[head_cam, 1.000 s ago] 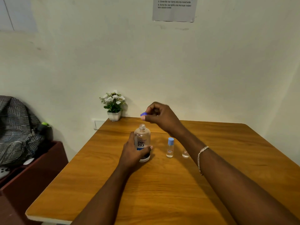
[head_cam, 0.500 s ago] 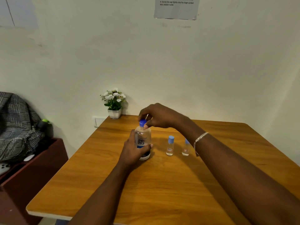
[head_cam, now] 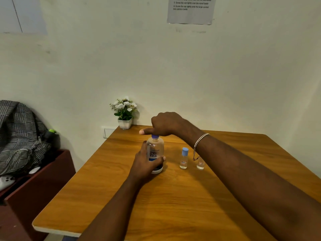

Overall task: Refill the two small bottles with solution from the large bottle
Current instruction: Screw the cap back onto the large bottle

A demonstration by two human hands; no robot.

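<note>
The large clear bottle stands upright on the wooden table, its blue cap sitting on the neck. My left hand grips the bottle's lower body from the left. My right hand is over the cap with curled fingers on it and the thumb pointing left. To the right stands a small bottle with a light blue cap on. A second small bottle stands further right, its top hidden behind my right wrist and bracelet.
A small white pot of white flowers sits at the table's back left corner against the wall. A dark red cabinet with a checked bag on it stands left of the table. A printed sheet hangs on the wall.
My right hand brought the blue cap down from above onto the large bottle's neck and has turned over it. My left hand kept its hold on the bottle.
</note>
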